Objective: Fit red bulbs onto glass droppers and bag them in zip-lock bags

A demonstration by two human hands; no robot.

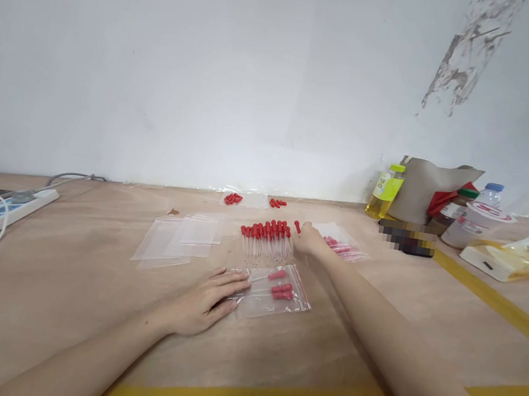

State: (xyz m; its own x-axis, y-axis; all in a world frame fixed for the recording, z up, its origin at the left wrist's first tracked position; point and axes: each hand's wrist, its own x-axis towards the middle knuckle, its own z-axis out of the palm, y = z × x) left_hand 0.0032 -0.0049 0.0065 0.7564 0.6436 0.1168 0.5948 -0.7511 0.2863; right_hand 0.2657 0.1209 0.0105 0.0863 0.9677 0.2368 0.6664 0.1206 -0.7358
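Note:
My left hand [207,300] lies with fingers outstretched on the left end of a clear zip bag [252,301]. Several red-bulbed glass droppers [282,290] are inside that bag. Just beyond it, a row of loose droppers [266,232] rests with the red bulbs facing the wall. At the row's right end, my right hand [309,239] is closed on a single dropper [297,227], whose red bulb sticks out past the fingers. Partly behind my right forearm lies a filled bag [344,248] with red bulbs showing through.
Flat clear bags [181,238] overlap on the left. Red bulbs [232,199] lie near the wall. A white power strip [2,215] with cables sits at far left. To the right stand a yellow drink bottle [385,191], a cup [473,225] and a tissue pack [513,256].

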